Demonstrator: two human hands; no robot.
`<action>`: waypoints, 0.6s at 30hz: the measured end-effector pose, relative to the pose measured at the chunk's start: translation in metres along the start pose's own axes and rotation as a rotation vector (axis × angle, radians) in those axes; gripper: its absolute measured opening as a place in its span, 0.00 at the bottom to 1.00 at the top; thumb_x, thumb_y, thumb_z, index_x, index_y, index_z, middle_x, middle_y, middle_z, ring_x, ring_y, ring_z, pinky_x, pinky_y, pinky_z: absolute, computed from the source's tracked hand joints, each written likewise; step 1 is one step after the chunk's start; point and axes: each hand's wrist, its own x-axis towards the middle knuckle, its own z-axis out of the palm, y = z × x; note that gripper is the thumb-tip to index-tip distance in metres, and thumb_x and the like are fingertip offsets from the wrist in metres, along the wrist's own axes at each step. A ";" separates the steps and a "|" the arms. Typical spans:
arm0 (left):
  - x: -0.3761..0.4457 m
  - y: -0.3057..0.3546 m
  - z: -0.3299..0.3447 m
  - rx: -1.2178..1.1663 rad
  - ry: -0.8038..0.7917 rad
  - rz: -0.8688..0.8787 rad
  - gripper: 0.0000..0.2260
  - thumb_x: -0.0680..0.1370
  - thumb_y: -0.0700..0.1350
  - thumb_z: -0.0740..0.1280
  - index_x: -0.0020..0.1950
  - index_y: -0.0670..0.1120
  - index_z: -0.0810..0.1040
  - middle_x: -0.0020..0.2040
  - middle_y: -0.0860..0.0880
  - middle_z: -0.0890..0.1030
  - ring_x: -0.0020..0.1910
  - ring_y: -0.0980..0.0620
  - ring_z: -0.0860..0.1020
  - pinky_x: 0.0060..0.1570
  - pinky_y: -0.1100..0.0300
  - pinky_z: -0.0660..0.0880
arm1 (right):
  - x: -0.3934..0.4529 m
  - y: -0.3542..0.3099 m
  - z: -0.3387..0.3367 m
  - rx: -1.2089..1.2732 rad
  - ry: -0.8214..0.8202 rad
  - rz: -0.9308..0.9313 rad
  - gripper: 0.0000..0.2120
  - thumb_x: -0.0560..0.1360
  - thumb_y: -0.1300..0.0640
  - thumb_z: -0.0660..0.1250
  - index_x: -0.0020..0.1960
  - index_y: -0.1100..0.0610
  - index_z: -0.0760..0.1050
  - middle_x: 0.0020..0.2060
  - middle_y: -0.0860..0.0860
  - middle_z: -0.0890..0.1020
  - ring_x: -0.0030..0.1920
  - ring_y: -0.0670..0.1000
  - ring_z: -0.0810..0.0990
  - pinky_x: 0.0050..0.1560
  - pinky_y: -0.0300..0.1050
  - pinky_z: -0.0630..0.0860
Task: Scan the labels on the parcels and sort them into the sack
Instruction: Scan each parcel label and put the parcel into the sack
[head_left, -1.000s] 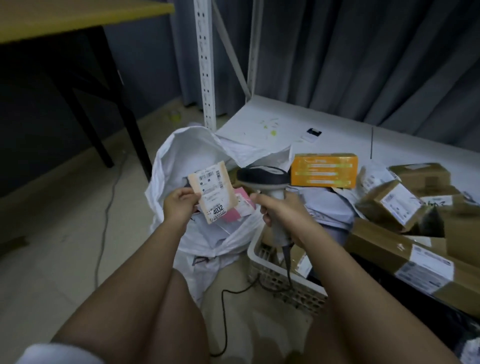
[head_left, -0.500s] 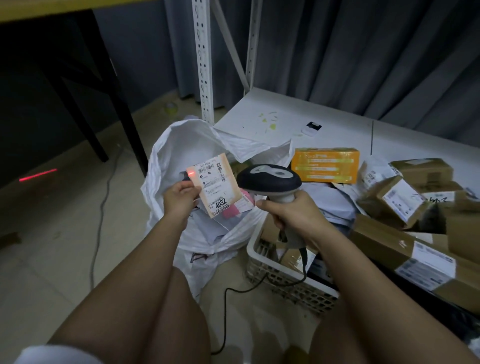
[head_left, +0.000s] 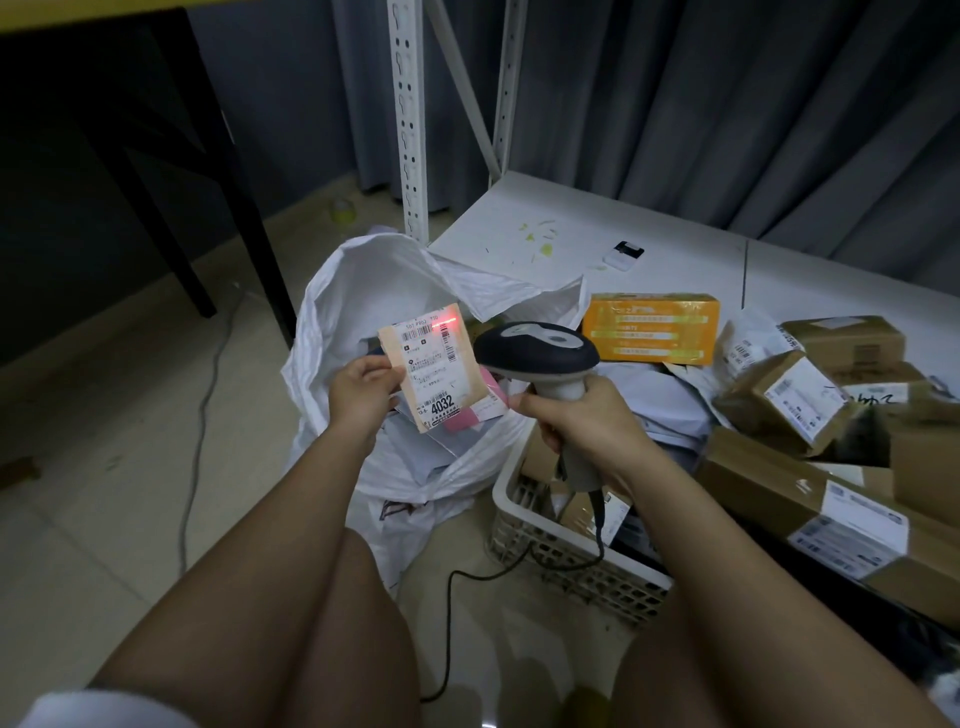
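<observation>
Over the open white sack (head_left: 363, 291), in the head view, the left hand (head_left: 361, 392) holds up a small flat parcel (head_left: 434, 371) with its label facing up. The parcel looks thin and light, like a padded paper envelope, and it would likely bend a little if squeezed hard. It does not look slippery or easy to break. A good place to hold it is the plain edge, away from the barcodes, and that is where it is held now. The left fingers (head_left: 376, 369) are pinching the parcel's edge at 9 o'clock, thumb on top and the other fingers tucked under, so the label stays clear.

The right hand (head_left: 576, 421) sits at 3 o'clock from the parcel, just beside it but not touching. Its fingers are curled tight around the handle of the scanner (head_left: 537, 353). The scanner's head points at the parcel, and a red line (head_left: 447, 321) glows on the parcel's far corner, at about 1 o'clock, near a barcode. My guess is the scan is going on right now, and the parcel can drop into the sack just under it after that.

More parcels (head_left: 784, 400) lie piled at 3 o'clock, past a white basket (head_left: 576, 571) on the floor
</observation>
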 end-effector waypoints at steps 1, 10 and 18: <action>0.001 -0.001 0.000 0.004 0.010 0.001 0.07 0.77 0.36 0.67 0.41 0.46 0.75 0.41 0.48 0.80 0.40 0.50 0.78 0.46 0.55 0.77 | 0.001 0.000 0.001 0.020 0.012 0.001 0.11 0.72 0.58 0.74 0.38 0.59 0.74 0.25 0.53 0.72 0.24 0.49 0.69 0.27 0.39 0.67; 0.021 -0.016 -0.001 0.191 0.043 0.027 0.04 0.79 0.37 0.64 0.52 0.41 0.77 0.48 0.43 0.78 0.44 0.44 0.78 0.48 0.49 0.79 | 0.018 0.010 -0.008 0.142 0.175 0.058 0.11 0.73 0.59 0.73 0.37 0.59 0.73 0.27 0.54 0.72 0.26 0.51 0.70 0.30 0.44 0.68; 0.007 -0.014 0.034 0.441 -0.269 0.123 0.24 0.79 0.39 0.65 0.74 0.44 0.65 0.69 0.48 0.71 0.68 0.48 0.69 0.60 0.60 0.66 | 0.025 0.016 -0.046 0.040 0.235 0.078 0.10 0.73 0.57 0.73 0.38 0.58 0.74 0.26 0.53 0.74 0.27 0.51 0.73 0.32 0.46 0.71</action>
